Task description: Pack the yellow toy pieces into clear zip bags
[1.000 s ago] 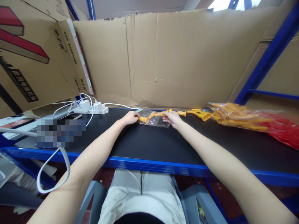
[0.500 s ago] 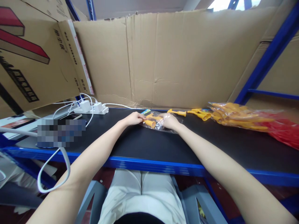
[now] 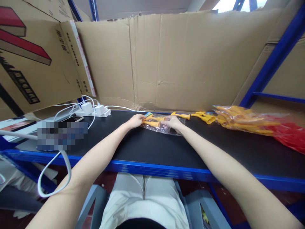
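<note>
A small clear plastic bag point(image 3: 164, 128) lies on the black shelf top point(image 3: 152, 146) near the back, with yellow funnel-tipped plastic pieces point(image 3: 152, 121) inside it. My left hand point(image 3: 135, 121) pinches the left end of the bag and pieces. My right hand point(image 3: 173, 122) presses on the bag's right side, fingers closed over it. Both forearms reach straight out from me.
Loose yellow pieces point(image 3: 202, 116) lie right of the bag, then a big clear bag full of them point(image 3: 243, 119) on a red bag point(image 3: 289, 135). A white power strip with chargers point(image 3: 94, 110), cables and a phone point(image 3: 71, 119) sit at left. Cardboard point(image 3: 171, 60) walls the back.
The yellow pieces went from lying partly outside the bag to lying level inside it. My right hand slid a little left onto the bag; my left hand stayed at the bag's left end.
</note>
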Motion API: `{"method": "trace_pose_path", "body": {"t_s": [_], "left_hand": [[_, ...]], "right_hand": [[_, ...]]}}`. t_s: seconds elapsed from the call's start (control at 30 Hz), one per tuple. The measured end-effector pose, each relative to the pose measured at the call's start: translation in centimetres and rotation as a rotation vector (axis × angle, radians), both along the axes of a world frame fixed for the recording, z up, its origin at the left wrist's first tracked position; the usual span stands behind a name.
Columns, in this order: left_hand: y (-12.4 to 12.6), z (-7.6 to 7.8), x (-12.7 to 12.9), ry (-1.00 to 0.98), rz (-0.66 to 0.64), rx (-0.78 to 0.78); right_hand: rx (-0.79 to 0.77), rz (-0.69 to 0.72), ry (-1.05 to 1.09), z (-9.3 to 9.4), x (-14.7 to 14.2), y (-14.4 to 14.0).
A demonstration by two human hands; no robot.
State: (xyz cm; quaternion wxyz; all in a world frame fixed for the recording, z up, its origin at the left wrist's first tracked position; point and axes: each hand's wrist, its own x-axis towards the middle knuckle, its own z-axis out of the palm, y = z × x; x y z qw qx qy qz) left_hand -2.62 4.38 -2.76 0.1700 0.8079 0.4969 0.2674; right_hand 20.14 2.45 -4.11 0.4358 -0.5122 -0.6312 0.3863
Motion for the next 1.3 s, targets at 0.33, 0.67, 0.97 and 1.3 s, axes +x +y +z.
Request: {"method": "trace_pose_path", "body": {"t_s": [0.33, 0.67, 0.97, 1.3], "left_hand": [[0.2, -0.2, -0.2, 0.087, -0.042, 0.047], [-0.3, -0.6, 0.3, 0.108, 0.024, 0.098], [-0.3, -0.4, 0.0, 0.202, -0.02, 0.032], [0.4, -0.5, -0.1, 0.332, 0.006, 0.163]], "right_hand": [[0.091, -0.082, -0.048, -0.9, -0.6, 0.7], [0.077, -0.229, -0.059, -0.9, -0.7, 1.0], [0.092, 0.089, -0.208, 1.6, -0.8, -1.6], [0.016, 0.322, -0.249, 2.4, -1.0, -2.7]]}}
